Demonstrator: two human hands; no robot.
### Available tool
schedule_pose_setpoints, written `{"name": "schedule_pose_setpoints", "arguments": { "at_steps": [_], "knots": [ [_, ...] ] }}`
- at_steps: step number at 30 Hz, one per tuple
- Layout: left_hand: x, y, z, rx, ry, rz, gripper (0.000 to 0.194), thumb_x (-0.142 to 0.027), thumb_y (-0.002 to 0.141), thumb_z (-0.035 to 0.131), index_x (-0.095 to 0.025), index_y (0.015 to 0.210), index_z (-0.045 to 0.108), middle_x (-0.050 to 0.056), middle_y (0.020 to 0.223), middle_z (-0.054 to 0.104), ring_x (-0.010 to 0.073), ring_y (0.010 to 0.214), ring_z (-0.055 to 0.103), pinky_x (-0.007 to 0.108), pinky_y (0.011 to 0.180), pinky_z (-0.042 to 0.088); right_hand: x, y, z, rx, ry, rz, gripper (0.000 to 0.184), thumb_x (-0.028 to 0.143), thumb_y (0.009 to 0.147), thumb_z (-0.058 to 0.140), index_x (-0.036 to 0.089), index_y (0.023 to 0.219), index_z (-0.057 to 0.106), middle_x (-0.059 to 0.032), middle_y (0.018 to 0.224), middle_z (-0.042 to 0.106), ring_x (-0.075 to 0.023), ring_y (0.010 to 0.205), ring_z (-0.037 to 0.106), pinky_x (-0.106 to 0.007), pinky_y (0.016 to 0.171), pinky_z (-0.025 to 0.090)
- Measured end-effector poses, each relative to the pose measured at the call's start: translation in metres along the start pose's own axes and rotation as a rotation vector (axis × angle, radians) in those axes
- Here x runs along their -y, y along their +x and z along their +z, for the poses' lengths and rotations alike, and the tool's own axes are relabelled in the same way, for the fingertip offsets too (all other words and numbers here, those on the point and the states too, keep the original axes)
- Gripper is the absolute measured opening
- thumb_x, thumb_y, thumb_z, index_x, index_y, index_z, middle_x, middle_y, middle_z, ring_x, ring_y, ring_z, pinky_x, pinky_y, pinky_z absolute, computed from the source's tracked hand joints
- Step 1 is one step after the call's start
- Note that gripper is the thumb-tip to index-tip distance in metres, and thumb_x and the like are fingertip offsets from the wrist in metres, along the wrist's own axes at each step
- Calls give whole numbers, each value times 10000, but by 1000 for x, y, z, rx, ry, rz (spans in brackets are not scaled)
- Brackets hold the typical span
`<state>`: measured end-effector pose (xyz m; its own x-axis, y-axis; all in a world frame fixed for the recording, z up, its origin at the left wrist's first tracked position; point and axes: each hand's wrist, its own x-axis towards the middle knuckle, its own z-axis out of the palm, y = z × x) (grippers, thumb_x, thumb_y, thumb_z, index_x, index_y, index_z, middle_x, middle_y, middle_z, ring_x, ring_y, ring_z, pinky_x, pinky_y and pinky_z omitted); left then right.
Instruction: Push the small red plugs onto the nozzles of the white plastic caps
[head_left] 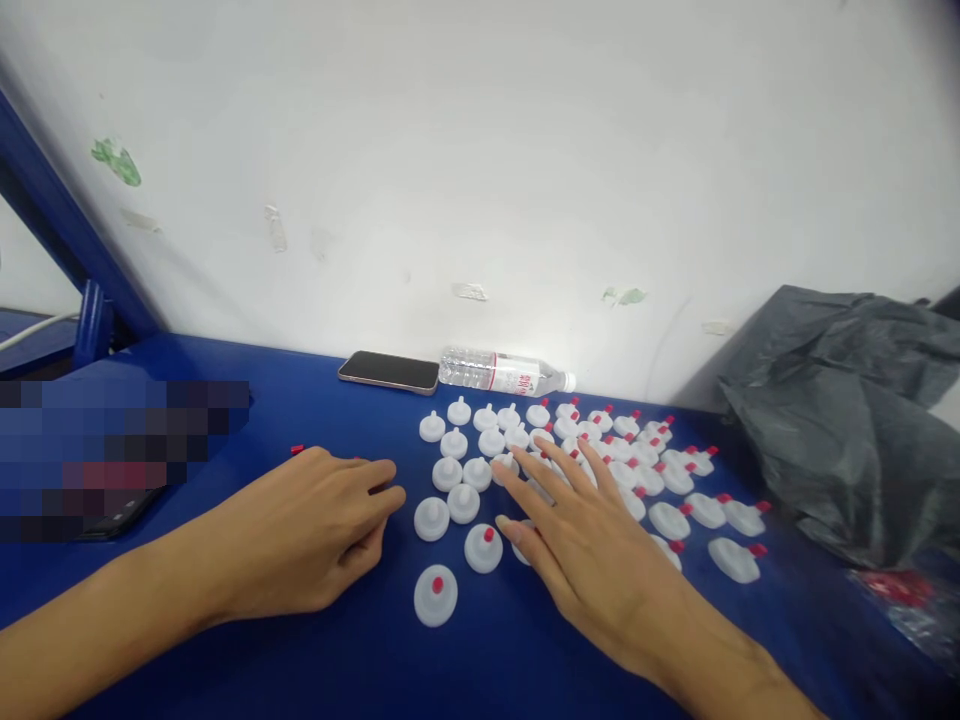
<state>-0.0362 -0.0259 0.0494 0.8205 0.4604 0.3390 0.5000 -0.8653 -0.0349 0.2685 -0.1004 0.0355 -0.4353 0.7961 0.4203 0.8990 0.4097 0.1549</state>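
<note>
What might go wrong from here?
The right hand spans closely packed white caps, so a sideways sweep might topple or scatter some. The red piece beside the left hand is small and could get knocked away or lost.

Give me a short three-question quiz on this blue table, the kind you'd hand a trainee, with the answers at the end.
1. True or false: the right hand has its fingers spread over the white discs.
2. Multiple choice: what lies by the wall, just left of the clear bottle?
A) a roll of tape
B) a phone
C) a pair of scissors
3. Fill in the blank: the disc nearest the camera has a ____ cap on its tip.

Key: 1 true; 2 B; 3 red.
</note>
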Motion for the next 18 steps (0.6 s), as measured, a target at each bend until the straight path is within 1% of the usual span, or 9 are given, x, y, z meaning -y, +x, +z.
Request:
{"name": "schedule_pose_setpoints", "arguments": {
  "at_steps": [2,3,6,8,11,13,14,16,18],
  "knots": [
    [1,3,-1,-5,28,27,241,-110,1002,491,-251,847,610,-17,803,664,165,531,545,350,527,296,0,1,0,17,14,6,482,415,1159,404,243,1530,660,-45,1547,734,-382,1493,635,-729,1190,574],
    [2,4,-2,-25,28,41,242,-122,1041,469,-242,918,640,-13,851,692,152,539,562,344,522,306,0,2,-1,21,21,4,482,406,1158,408,228,1531,656,-47,1557,725,-378,1502,626,-727,1206,560],
    [1,8,-1,-160,-48,46,235,-179,1110,477,-237,1193,689,-8,1008,769,106,561,616,286,521,385,-2,4,-5,-14,41,-19,476,375,1161,405,192,1522,654,-69,1558,722,-347,1486,646,-699,1228,551],
    [-2,9,1,-249,-135,9,253,-189,1113,524,-257,1288,694,-10,1057,800,88,599,667,240,532,439,-4,6,-10,-88,62,-47,471,390,1163,413,176,1495,668,-90,1512,756,-319,1419,705,-670,1220,572],
    [-10,11,4,-328,-304,-52,270,-165,1101,589,-272,1309,726,-7,1092,833,84,721,751,171,614,537,-3,8,-20,-254,118,-77,373,382,1138,505,196,1354,747,-95,1335,847,-286,1258,799,-593,1165,643],
    [-16,11,7,-365,-410,-61,287,-135,1092,614,-270,1309,744,1,1112,851,92,814,795,147,712,598,2,7,-25,-350,177,-69,261,290,1103,578,236,1245,790,-69,1196,877,-248,1141,838,-473,1091,700],
    [-19,12,8,-386,-454,-61,288,-130,1089,623,-268,1305,751,4,1112,860,99,849,812,147,757,620,5,6,-26,-380,207,-68,241,241,1085,593,254,1204,803,-56,1150,881,-226,1089,849,-403,1046,717],
    [-25,12,10,-430,-515,-62,271,-142,1087,638,-272,1287,768,7,1098,877,120,898,839,162,828,656,12,4,-26,-386,257,-91,269,173,1064,591,272,1181,812,-39,1132,883,-194,1049,855,-299,997,717],
    [-31,13,11,-451,-547,-56,258,-161,1094,634,-271,1277,779,15,1092,887,140,920,853,180,857,679,17,3,-24,-344,294,-149,292,155,1054,583,268,1206,806,-28,1175,882,-184,1079,849,-262,1019,699]
  ]
}}
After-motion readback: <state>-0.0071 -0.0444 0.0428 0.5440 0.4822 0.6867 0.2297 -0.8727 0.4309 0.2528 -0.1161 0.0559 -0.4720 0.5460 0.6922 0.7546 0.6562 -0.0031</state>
